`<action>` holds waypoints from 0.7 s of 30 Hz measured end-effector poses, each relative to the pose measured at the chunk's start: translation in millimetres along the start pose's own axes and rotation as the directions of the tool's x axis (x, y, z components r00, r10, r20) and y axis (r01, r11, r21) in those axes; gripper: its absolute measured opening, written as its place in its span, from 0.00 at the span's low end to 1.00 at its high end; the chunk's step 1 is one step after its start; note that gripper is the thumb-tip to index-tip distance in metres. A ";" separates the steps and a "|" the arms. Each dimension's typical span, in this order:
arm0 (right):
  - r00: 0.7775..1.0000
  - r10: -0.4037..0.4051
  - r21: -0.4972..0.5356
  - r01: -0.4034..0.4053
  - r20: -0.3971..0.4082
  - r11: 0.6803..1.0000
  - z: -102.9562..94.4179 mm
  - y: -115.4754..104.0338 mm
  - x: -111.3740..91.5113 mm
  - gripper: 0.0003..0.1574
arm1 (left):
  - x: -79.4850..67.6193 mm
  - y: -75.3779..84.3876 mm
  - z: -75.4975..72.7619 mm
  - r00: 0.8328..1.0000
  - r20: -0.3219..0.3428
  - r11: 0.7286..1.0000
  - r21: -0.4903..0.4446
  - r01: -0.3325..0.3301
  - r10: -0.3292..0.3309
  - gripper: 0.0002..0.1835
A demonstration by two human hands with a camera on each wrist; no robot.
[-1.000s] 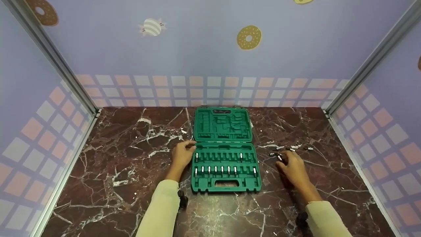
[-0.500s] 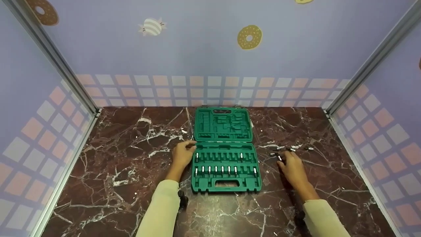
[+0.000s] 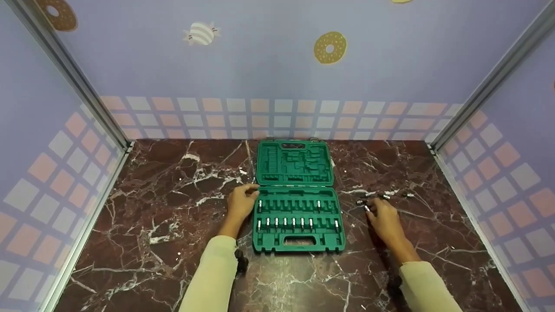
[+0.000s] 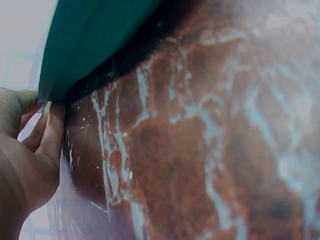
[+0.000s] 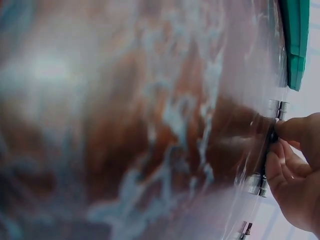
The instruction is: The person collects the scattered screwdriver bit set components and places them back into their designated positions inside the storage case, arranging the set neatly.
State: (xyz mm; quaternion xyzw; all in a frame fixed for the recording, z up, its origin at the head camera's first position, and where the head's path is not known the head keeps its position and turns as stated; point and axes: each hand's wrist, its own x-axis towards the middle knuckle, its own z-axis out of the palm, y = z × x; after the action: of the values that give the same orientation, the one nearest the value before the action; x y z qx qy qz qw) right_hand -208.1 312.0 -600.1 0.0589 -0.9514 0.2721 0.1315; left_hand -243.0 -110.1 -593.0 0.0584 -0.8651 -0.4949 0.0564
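Observation:
A green tool case (image 3: 299, 239) lies unfolded on the table, with several bit sockets (image 3: 293, 223) standing in slots of its near half. At its left side, by the hinge, my left hand (image 3: 241, 203) holds the case edge with thumb and fingers. In the left wrist view those fingers (image 4: 49, 132) sit at the corner of the case. To the right of the case, my right hand (image 3: 385, 219) pinches a small bit socket (image 3: 367, 208). Its silver end sticks out past the thumb, and the fingers hide the rest.
More loose bit sockets (image 3: 386, 196) lie just beyond my right fingers, one (image 3: 408, 195) farther right. The case's far half (image 3: 295, 162) has moulded hollows. A patterned wall (image 3: 269, 86) rises behind the marble-look table (image 3: 173, 260), with side walls left and right.
My right hand has shifted slightly left, and the silver end of the pinched bit socket now shows at the fingertips, swung a little. My left hand has stayed at the case.

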 end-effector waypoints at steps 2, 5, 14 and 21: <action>1.000 -0.002 0.022 0.002 -0.002 1.000 -0.2 -0.6 0.6 0.14 | 0.6 0.0 0.2 1.000 0.001 1.000 -0.001 0.006 -0.006 0.10; 1.000 0.010 0.060 -0.010 -0.002 0.998 -0.8 -0.7 1.4 0.13 | 1.6 -0.4 0.5 1.000 0.001 1.000 0.005 0.013 -0.013 0.10; 0.975 0.184 0.252 -0.210 0.124 0.945 -9.3 -1.9 2.2 0.12 | 1.6 1.0 1.3 1.000 -0.001 1.000 0.011 0.013 -0.013 0.10; 0.947 0.225 0.456 -0.308 0.227 0.835 -10.0 -8.6 0.4 0.15 | 1.5 1.2 1.4 1.000 -0.009 1.000 0.005 0.015 -0.015 0.10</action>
State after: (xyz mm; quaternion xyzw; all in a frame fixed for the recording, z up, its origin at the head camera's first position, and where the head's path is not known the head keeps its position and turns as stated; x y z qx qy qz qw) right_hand -204.7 310.0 -587.5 -0.0213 -0.8587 0.5120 -0.0055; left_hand -244.7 -108.6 -592.6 0.0673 -0.8658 -0.4927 0.0562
